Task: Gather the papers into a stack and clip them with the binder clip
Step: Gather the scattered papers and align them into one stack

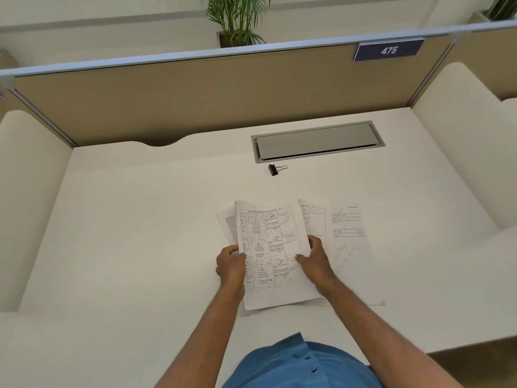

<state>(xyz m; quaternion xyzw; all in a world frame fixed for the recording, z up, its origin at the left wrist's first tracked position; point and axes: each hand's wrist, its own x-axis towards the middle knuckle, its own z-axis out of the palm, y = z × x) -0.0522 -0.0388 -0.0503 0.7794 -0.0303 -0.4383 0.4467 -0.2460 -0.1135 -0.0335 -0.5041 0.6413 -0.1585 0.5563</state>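
Sign [389, 50] "475" on partition [195, 99] above papers [268, 247].

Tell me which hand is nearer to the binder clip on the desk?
The right hand, slightly. It holds the right edge of the top sheet, below and a little right of the binder clip. The left hand grips the sheet's left edge, farther to the clip's lower left.

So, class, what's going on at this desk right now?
A person is gathering papers. The left hand grips the left edge of the top sheet, and the right hand holds its right edge. More sheets lie spread to the right. The binder clip sits untouched farther back on the desk.
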